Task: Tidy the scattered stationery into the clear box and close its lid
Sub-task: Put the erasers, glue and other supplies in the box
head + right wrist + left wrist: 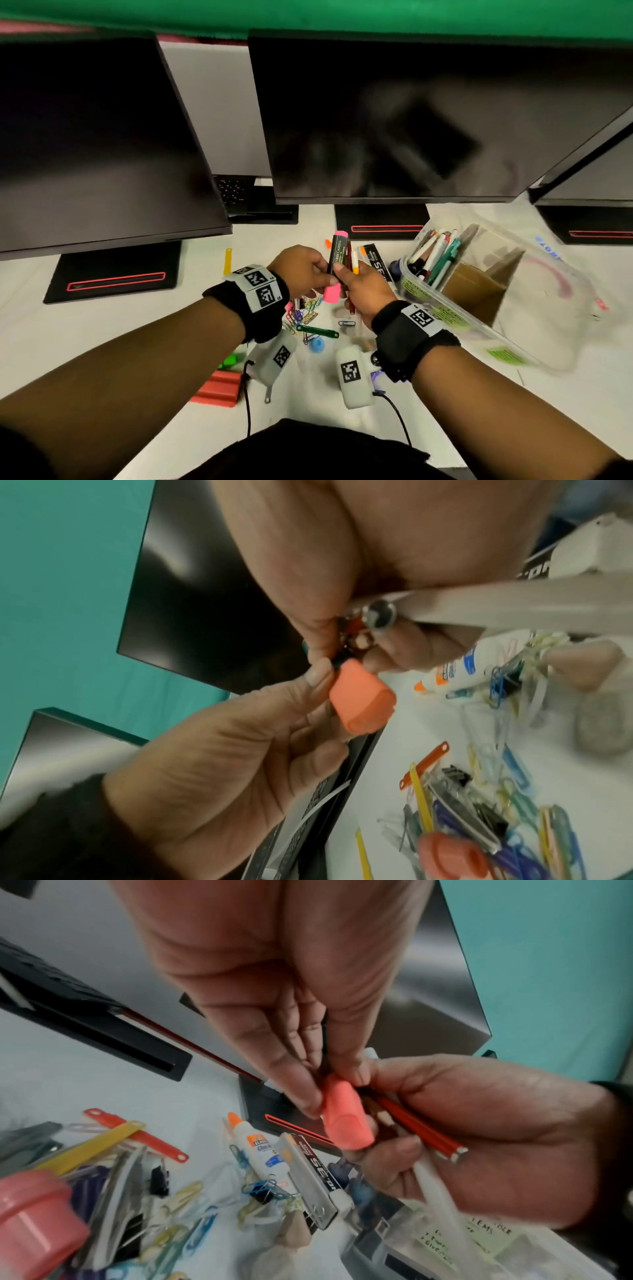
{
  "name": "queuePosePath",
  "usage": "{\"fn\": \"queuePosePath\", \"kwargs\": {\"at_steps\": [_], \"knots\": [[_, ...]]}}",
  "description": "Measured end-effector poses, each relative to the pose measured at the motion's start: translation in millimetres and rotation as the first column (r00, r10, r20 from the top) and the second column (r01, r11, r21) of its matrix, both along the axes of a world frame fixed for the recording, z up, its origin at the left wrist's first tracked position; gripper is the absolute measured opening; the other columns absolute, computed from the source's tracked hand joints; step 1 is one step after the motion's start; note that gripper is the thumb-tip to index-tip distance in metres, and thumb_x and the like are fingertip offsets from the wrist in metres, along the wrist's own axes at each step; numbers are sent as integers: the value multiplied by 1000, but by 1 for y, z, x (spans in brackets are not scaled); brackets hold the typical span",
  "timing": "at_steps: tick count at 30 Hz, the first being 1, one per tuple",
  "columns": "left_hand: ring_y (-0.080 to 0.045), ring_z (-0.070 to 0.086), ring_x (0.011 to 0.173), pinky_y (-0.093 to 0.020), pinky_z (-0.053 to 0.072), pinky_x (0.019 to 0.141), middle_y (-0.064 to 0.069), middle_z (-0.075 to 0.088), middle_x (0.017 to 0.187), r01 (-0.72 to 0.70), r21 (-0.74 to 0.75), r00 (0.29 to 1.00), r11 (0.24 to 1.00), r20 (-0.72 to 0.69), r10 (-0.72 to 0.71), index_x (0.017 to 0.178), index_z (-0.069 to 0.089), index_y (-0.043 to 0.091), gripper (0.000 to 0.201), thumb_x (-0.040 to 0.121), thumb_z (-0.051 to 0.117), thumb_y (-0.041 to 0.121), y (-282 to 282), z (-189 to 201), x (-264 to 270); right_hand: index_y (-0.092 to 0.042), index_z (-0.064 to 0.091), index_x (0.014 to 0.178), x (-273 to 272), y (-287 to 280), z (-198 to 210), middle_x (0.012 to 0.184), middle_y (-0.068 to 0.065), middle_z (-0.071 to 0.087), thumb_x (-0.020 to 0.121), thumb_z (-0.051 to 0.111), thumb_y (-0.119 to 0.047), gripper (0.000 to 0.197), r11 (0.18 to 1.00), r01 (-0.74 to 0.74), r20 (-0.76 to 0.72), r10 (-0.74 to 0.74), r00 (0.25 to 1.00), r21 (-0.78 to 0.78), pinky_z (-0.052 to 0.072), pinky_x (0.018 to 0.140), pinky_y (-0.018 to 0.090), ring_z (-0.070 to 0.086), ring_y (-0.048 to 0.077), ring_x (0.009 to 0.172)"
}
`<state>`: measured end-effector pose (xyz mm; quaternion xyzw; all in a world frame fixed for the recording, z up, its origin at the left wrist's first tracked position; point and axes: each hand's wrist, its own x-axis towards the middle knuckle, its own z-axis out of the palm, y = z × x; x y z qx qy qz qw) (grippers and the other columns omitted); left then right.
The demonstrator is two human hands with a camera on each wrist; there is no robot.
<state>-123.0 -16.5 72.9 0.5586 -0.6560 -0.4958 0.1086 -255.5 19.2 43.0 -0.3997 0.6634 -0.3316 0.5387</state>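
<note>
Highlighter between both hands' fingertips

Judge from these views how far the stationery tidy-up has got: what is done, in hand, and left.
Done: several pens stand in the clear box. In hand: the right hand grips a red pencil and a white pen, while the left hand pinches a pink highlighter beside them. Left: the glue bottle, paper clips, binder clips and pink tape dispenser lie on the desk; the box is open.
</note>
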Motion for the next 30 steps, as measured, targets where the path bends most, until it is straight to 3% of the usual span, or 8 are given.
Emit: {"fn": "queuePosePath", "kwargs": {"at_steps": [3,8,12,14,19,24,27,30], "knots": [[-10,63,56,-29,55,65,-4,67,66,-9,-12,1000,1000,-26,9,75,66,13,14,79,74,24,-4,0,-10,-15,56,97,-12,-2,6,89,14,64,94,49,-36,23,999,34,-76,-35,997,-13,49,78,42,61,32,83],[-9,57,76,-11,40,63,8,63,77,224,-161,961,961,201,-190,92,68,14,17,80,71,25,-10,-3,-10,-16,46,65,-59,-19,30,66,7,56,99,41,-33,38,973,220,-255,-231,939,-72,41,53,29,54,24,61],[-11,51,84,-18,34,57,5,57,89,568,70,701,820,480,-527,106,62,18,34,77,73,33,-2,-12,17,-8,58,79,-110,-39,41,111,31,62,98,42,-24,30,924,376,-331,-379,864,-76,48,77,38,59,31,91],[-14,51,87,-19,34,58,5,56,92,647,213,542,732,547,-638,108,60,15,43,74,75,37,5,-17,36,7,60,103,-128,-48,38,115,33,60,97,43,-16,30,919,394,-421,-369,829,-31,44,85,39,59,38,106],[-25,53,115,-26,42,83,-6,59,122,642,421,292,641,639,-712,120,53,14,58,73,77,38,22,-29,77,7,61,109,-133,-56,25,107,23,63,88,56,-21,35,932,355,-556,-254,791,80,43,80,35,60,35,107],[-30,51,118,-40,44,95,-8,51,128,647,453,208,613,668,-714,125,43,17,73,66,81,40,34,-35,94,10,54,115,-110,-58,16,114,26,60,81,60,-25,48,949,313,-636,-216,741,42,41,79,36,57,39,107],[-30,50,119,-41,44,96,-8,49,129,670,442,178,597,685,-706,126,42,17,75,66,82,38,39,-41,95,8,46,124,-97,-54,10,128,29,49,80,60,-26,57,973,230,-738,-145,659,14,40,97,42,48,42,119],[-30,49,120,-40,42,97,-9,48,131,675,441,157,591,697,-700,128,41,16,77,65,82,38,41,-47,95,6,30,140,-87,-46,6,149,26,26,86,53,-25,66,989,141,-817,-54,574,34,21,116,45,24,39,139]]}}
